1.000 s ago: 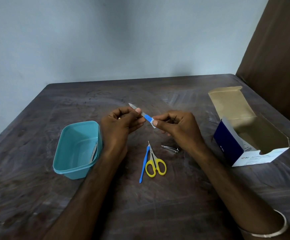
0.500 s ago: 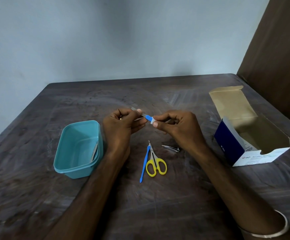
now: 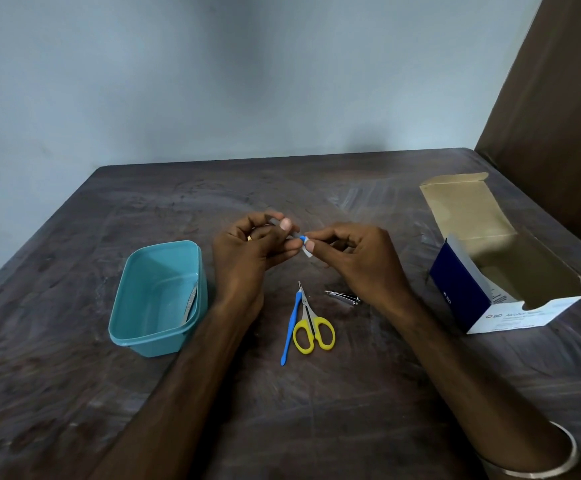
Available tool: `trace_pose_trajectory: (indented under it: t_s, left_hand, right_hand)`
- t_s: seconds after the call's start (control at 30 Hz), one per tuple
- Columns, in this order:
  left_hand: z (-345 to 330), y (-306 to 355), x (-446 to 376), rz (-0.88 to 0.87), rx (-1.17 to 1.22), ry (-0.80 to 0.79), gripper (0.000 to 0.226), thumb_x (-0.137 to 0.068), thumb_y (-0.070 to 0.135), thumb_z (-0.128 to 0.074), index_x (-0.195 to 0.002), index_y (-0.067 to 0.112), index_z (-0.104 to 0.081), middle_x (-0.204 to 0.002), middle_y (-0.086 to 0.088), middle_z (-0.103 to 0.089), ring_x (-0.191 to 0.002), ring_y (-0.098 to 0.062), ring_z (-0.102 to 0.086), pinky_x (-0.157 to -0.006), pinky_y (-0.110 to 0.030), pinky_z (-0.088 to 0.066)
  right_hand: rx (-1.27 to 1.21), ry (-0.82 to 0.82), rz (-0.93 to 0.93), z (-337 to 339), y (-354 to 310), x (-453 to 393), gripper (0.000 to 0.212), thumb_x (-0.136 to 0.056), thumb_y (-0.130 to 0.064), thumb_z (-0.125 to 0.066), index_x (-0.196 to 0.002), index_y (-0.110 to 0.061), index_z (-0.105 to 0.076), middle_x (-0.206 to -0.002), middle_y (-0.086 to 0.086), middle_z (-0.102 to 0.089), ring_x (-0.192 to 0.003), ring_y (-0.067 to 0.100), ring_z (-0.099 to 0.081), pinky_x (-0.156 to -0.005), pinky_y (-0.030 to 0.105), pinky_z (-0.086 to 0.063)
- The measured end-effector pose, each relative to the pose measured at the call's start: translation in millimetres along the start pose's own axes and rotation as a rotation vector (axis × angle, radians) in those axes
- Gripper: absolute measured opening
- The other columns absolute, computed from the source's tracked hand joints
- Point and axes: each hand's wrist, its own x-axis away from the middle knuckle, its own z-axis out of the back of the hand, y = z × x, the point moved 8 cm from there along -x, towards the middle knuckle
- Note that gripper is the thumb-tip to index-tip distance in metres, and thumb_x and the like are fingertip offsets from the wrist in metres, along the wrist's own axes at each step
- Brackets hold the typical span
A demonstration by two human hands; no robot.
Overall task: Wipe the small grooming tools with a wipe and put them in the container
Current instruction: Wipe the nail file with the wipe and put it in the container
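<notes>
Above the table's middle, my left hand [image 3: 247, 258] and my right hand [image 3: 358, 261] hold a slim grey tool with a blue band [image 3: 302, 239] between them. My left fingers pinch around its shaft and cover most of it. My right fingertips grip its blue and white end. No wipe can be made out in either hand. A teal container [image 3: 150, 337] stands left of my left wrist, with a metal file [image 3: 191, 303] leaning inside. On the table below my hands lie yellow-handled scissors [image 3: 313, 330], a thin blue stick tool [image 3: 290, 327] and a metal nail clipper [image 3: 342, 297].
An open blue and white cardboard swab box [image 3: 462, 289] lies at the right, its flap pointing away. The dark wooden table [image 3: 316, 410] meets a pale wall at the back and a brown panel at the far right. A metal bangle [image 3: 559, 455] circles my right wrist.
My left fingers have slid along the tool toward my right hand, so the grey tip that stuck out at the upper left is now covered. The things on the table have not moved.
</notes>
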Motion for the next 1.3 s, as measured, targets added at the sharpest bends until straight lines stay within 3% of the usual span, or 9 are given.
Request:
trace_pose_trajectory:
  t_s: [0.13, 0.27, 0.37, 0.53, 0.77, 0.9, 1.07, 1.17, 1.3]
  left_hand:
    - [1, -1, 0, -0.005, 0.002, 0.021, 0.006, -0.084, 0.005, -0.072, -0.09, 0.007, -0.07, -0.081, -0.014, -0.075, -0.065, -0.021, -0.072, -0.066, -0.029, -0.061]
    - [8, 0, -1, 0.002, 0.064, 0.094, 0.014, -0.084, 0.004, -0.073, -0.096, -0.002, -0.07, -0.083, -0.015, -0.075, -0.064, -0.019, -0.07, -0.07, -0.032, -0.062]
    - [10, 0, -1, 0.015, 0.111, 0.125, 0.008, -0.084, 0.005, -0.073, -0.092, 0.002, -0.071, -0.081, -0.012, -0.075, -0.065, -0.018, -0.07, -0.068, -0.029, -0.061]
    - [5, -5, 0, 0.04, 0.132, 0.103, 0.01, -0.084, 0.005, -0.072, -0.094, 0.001, -0.069, -0.081, -0.013, -0.074, -0.064, -0.018, -0.071, -0.064, -0.027, -0.061]
    - [4, -4, -1, 0.038, 0.119, 0.085, 0.012, -0.084, 0.004, -0.072, -0.095, 0.001, -0.069, -0.08, -0.012, -0.075, -0.065, -0.018, -0.072, -0.064, -0.027, -0.061]
    - [4, -2, -1, 0.033, 0.121, 0.08, 0.009, -0.082, 0.004, -0.074, -0.09, 0.003, -0.07, -0.076, -0.01, -0.074, -0.064, -0.019, -0.071, -0.065, -0.028, -0.061]
    - [-5, 2, 1, -0.062, -0.178, -0.013, 0.009, -0.077, 0.005, -0.079, -0.08, 0.002, -0.071, -0.069, -0.011, -0.071, -0.061, -0.02, -0.067, -0.065, -0.031, -0.06]
    - [-15, -1, 3, -0.099, -0.411, -0.108, 0.009, -0.079, 0.007, -0.079, -0.085, 0.005, -0.073, -0.068, -0.005, -0.07, -0.061, -0.014, -0.065, -0.063, -0.028, -0.056]
    - [-26, 4, 10, -0.231, -0.628, -0.19, 0.013, -0.083, 0.013, -0.076, -0.095, 0.018, -0.076, -0.067, 0.011, -0.07, -0.057, 0.005, -0.061, -0.058, -0.012, -0.049]
  right_hand:
    - [-0.026, 0.003, -0.009, -1, 0, 1, 0.012, -0.085, -0.018, -0.078, -0.096, -0.021, -0.079, -0.081, -0.01, -0.076, -0.068, 0.01, -0.07, -0.063, 0.039, -0.059]
    - [-0.016, -0.01, -0.017, -1, 1, 1, 0.011, -0.084, -0.017, -0.078, -0.095, -0.019, -0.08, -0.077, -0.01, -0.075, -0.064, 0.008, -0.068, -0.059, 0.033, -0.058]
    - [-0.014, -0.002, -0.034, 1, 1, 1, 0.011, -0.084, -0.016, -0.078, -0.094, -0.02, -0.079, -0.078, -0.012, -0.075, -0.064, 0.006, -0.068, -0.059, 0.029, -0.057]
    - [-0.029, 0.002, -0.023, 1, -3, 1, 0.017, -0.085, -0.016, -0.077, -0.094, -0.031, -0.076, -0.077, -0.015, -0.074, -0.065, 0.008, -0.069, -0.06, 0.034, -0.059]
    - [-0.069, -0.011, -0.047, 0, 0, 1, 0.015, -0.084, -0.017, -0.078, -0.094, -0.028, -0.077, -0.081, -0.009, -0.076, -0.068, 0.01, -0.07, -0.06, 0.032, -0.059]
    - [-0.249, 0.087, -0.165, 10, 9, -2, 0.013, -0.083, -0.01, -0.078, -0.091, -0.02, -0.078, -0.073, -0.004, -0.076, -0.058, 0.011, -0.065, -0.056, 0.027, -0.054]
    - [-0.485, 0.24, -0.243, 27, 18, -2, 0.013, -0.085, -0.002, -0.073, -0.092, -0.012, -0.077, -0.074, 0.006, -0.075, -0.06, 0.017, -0.068, -0.058, 0.028, -0.059]
    - [-0.554, 0.278, -0.288, 30, 24, 0, 0.013, -0.084, -0.002, -0.074, -0.097, -0.005, -0.075, -0.079, 0.01, -0.077, -0.065, 0.021, -0.072, -0.064, 0.028, -0.061]
    - [-0.6, 0.252, -0.298, 22, 23, 2, 0.012, -0.084, 0.0, -0.074, -0.095, -0.005, -0.075, -0.083, 0.01, -0.077, -0.072, 0.023, -0.075, -0.065, 0.027, -0.061]
